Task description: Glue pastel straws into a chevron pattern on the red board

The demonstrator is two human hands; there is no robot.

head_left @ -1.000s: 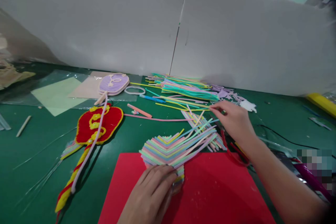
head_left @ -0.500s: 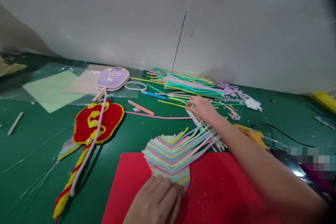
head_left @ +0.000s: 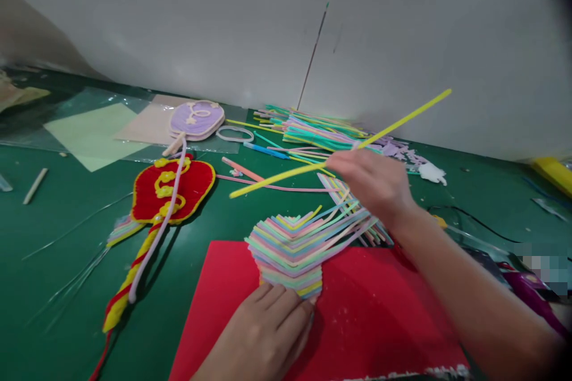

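My right hand (head_left: 373,181) is closed round a long yellow stick (head_left: 286,174), held up in the air and slanting from lower left to upper right above the table. My left hand (head_left: 263,330) lies on the near edge of a chevron-shaped piece made of pastel strips (head_left: 290,244), its fingers pressed together on it. That piece rests on a red sheet (head_left: 361,321). Behind my right hand lies a heap of loose pastel sticks (head_left: 319,134).
A red and yellow fan-shaped ornament (head_left: 172,190) with a long tail lies at the left, a lilac one (head_left: 196,119) behind it on clear film. White boards (head_left: 424,41) wall off the back of the green table (head_left: 58,286). A yellow object (head_left: 554,175) sits far right.
My right hand reached into the loose sticks, picked up a yellow stick and lifted it off the table. My left hand has stayed on the striped piece.
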